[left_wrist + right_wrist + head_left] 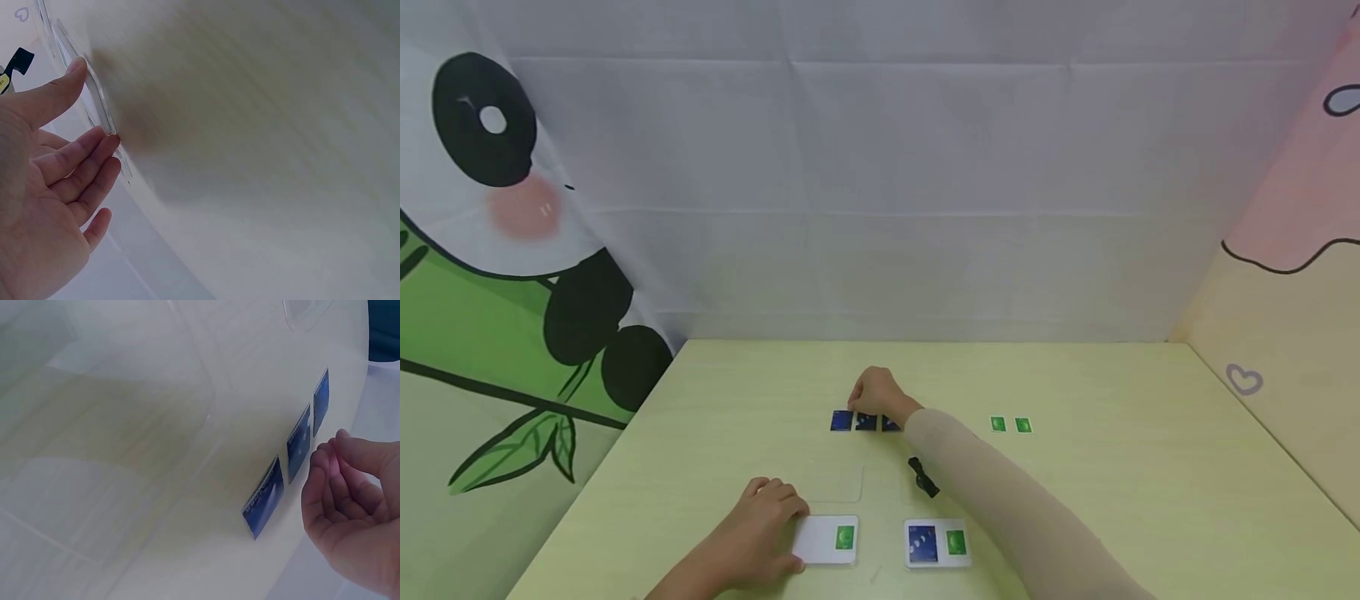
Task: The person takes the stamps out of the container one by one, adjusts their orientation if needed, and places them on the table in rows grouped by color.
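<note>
My left hand (763, 533) grips a white rounded card (820, 540) by its edges, thumb on the near side and fingers on the far side. A small green picture (845, 537) lies on that card's right part. In the left wrist view, thumb and fingertips of the left hand (62, 162) meet the card's clear rim (103, 100). Farther back, my right hand (880, 393) hovers at a row of blue picture cards (841, 421). The right wrist view shows the right hand (350, 494) with thumb and fingers curled together beside the middle blue card (299, 444); nothing shows between them.
Right of the held card lies a second white card (937, 562) bearing a blue and a green picture. A black strap-like item (922, 477) is near the right forearm. Two green picture cards (997, 423) lie farther right. A clear sheet (837, 483) lies mid-table.
</note>
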Motion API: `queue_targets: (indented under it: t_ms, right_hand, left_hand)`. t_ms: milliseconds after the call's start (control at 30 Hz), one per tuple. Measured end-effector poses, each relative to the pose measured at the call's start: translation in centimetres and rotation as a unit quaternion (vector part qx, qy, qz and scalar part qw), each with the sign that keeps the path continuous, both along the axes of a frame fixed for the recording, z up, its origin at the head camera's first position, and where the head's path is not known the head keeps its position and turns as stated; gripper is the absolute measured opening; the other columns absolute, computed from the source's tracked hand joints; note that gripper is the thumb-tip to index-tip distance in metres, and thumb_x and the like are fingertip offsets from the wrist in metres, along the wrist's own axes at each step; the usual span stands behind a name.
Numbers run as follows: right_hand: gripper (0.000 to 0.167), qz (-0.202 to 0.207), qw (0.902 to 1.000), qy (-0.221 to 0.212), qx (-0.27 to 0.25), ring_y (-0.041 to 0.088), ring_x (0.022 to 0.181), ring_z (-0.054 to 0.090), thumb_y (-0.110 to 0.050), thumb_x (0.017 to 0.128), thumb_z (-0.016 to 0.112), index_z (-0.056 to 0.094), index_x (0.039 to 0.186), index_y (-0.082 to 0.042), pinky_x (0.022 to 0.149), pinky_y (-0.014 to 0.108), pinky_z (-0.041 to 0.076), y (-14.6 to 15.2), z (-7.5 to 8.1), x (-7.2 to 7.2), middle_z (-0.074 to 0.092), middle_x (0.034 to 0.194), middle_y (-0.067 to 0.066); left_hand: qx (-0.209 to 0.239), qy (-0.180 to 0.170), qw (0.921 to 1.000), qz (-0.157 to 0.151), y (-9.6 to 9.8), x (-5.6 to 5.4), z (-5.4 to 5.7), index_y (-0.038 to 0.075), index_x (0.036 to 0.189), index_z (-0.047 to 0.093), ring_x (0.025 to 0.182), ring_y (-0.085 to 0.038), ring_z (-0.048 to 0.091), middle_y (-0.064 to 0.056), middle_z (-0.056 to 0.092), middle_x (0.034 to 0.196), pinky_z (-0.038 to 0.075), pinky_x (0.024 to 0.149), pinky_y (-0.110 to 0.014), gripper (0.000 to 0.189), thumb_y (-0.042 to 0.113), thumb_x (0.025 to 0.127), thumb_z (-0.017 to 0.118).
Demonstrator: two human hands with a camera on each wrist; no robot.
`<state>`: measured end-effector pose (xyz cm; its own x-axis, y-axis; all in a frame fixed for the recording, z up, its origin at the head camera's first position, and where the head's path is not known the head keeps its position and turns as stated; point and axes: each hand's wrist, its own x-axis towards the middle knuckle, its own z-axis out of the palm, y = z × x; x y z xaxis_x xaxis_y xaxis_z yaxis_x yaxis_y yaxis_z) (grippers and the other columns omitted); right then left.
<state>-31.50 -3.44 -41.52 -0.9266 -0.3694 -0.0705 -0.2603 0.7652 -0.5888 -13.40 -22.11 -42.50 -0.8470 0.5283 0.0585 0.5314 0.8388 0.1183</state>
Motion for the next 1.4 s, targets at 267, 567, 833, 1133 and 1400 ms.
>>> queue_targets:
  t_ms: [267,567,833,1133,1400]
  right_hand:
    - [0.01,0.012,0.9999,-0.007,-0.003,0.016,0.075,0.065,-0.015,0.086,0.071,0.077,0.083,-0.006,0.092,0.038,0.053,0.6,0.7,0.5,0.075,0.084,0.007]
    - [0.013,0.024,0.9997,-0.005,0.004,0.012,0.059,0.061,-0.018,0.086,0.071,0.077,0.084,-0.006,0.086,0.034,0.055,1.7,1.3,1.1,0.075,0.077,0.01]
    - [0.015,0.032,0.9992,-0.02,-0.01,0.024,0.072,0.07,-0.019,0.087,0.07,0.077,0.086,-0.005,0.087,0.036,0.055,2.0,1.0,1.8,0.075,0.077,0.011]
    - [0.014,0.044,0.9987,-0.014,-0.021,0.011,0.059,0.063,-0.019,0.086,0.071,0.077,0.083,-0.007,0.068,0.022,0.05,2.3,1.4,2.9,0.075,0.076,0.008]
    - [0.014,0.047,0.9976,-0.02,-0.048,0.021,0.068,0.07,-0.019,0.085,0.073,0.076,0.081,-0.006,0.055,0.017,0.046,2.7,1.3,3.9,0.074,0.079,0.008]
  left_hand:
    - [0.005,-0.008,0.9999,0.01,-0.1,0.1,0.2,0.011,0.1,0.066,0.096,-0.018,0.056,0.003,0.066,0.097,0.039,0.095,-0.05,0.051,0.041,0.063,0.085]
    - [-0.001,-0.03,0.9994,0.019,-0.2,-0.1,0.1,0.01,0.102,0.066,0.098,-0.02,0.057,0.002,0.066,0.1,0.039,0.096,-0.052,0.053,0.042,0.064,0.084]
    - [-0.006,-0.035,0.9992,0.019,-0.3,-0.2,-0.1,0.011,0.102,0.066,0.097,-0.019,0.056,0.003,0.065,0.099,0.039,0.095,-0.051,0.054,0.043,0.063,0.084]
    - [-0.002,-0.03,0.9995,0.013,-0.2,-0.3,-0.2,0.011,0.101,0.067,0.096,-0.018,0.056,0.004,0.065,0.098,0.039,0.094,-0.051,0.053,0.043,0.063,0.085]
    - [-0.003,-0.023,0.9997,0.003,0.2,-0.3,-0.1,0.012,0.1,0.066,0.095,-0.017,0.055,0.004,0.064,0.097,0.039,0.094,-0.05,0.052,0.043,0.063,0.085]
